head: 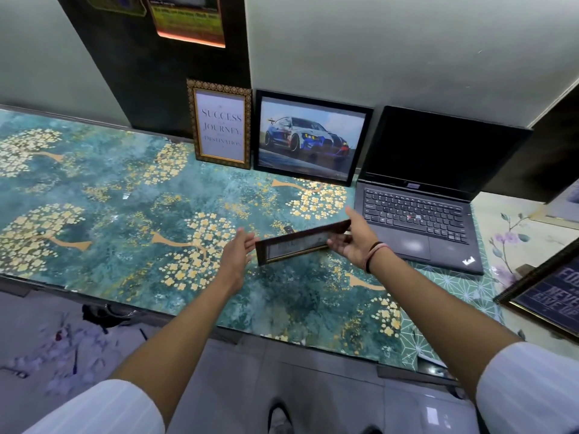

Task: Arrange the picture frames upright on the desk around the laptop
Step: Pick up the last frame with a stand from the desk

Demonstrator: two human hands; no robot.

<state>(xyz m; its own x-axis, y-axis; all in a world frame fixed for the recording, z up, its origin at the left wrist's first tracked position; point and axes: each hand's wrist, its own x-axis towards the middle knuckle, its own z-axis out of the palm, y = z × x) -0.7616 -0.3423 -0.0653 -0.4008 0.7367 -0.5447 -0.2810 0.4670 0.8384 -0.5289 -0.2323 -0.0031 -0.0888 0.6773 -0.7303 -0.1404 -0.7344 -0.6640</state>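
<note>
An open black laptop point(419, 211) sits on the desk point(103, 195) at the right. Left of it, two picture frames lean upright against the wall: a gold-patterned quote frame point(221, 123) and a black-framed car picture point(310, 137). My right hand point(355, 236) grips the right end of a dark, gold-edged frame point(294, 245), held nearly flat above the desk in front of the laptop. My left hand point(239, 253) is open, its fingers spread right at the frame's left end. I cannot tell whether it touches the frame.
Another dark frame with white lettering point(551, 292) lies flat at the right edge on a floral cloth point(513, 233). A further frame corner point(567, 202) shows at far right. A poster point(188, 17) hangs on a dark wall panel. The desk's front edge runs over a tiled floor.
</note>
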